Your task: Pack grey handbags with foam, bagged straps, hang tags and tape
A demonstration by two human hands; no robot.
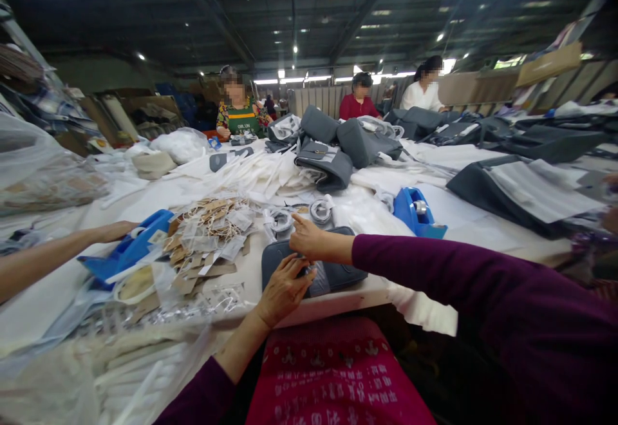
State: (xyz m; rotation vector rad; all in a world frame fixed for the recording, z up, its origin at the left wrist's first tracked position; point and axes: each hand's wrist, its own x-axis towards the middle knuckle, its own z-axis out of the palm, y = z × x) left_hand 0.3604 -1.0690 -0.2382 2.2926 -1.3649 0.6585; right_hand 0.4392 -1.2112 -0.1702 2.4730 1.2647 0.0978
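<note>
A dark blue-grey handbag point(346, 275) lies flat at the table's near edge, with a pale translucent wrap point(318, 279) across its middle. My left hand point(284, 288) is on the bag's near side, fingers bent and pressed together at the wrap. Just above it, my right hand point(313, 239) is closed, its index finger sticking out to the left. Whatever small piece sits between the two hands is hidden by the fingers. Coiled grey straps point(279, 220) in clear film lie just beyond the bag.
Left of the bag is a heap of brown tags point(212, 232) in clear sachets. A co-worker's hand point(118, 230) touches a blue tape dispenser point(145, 245); another blue dispenser point(419, 212) stands right. Grey bags point(323, 161) and white wrapping pile up farther back, before several people.
</note>
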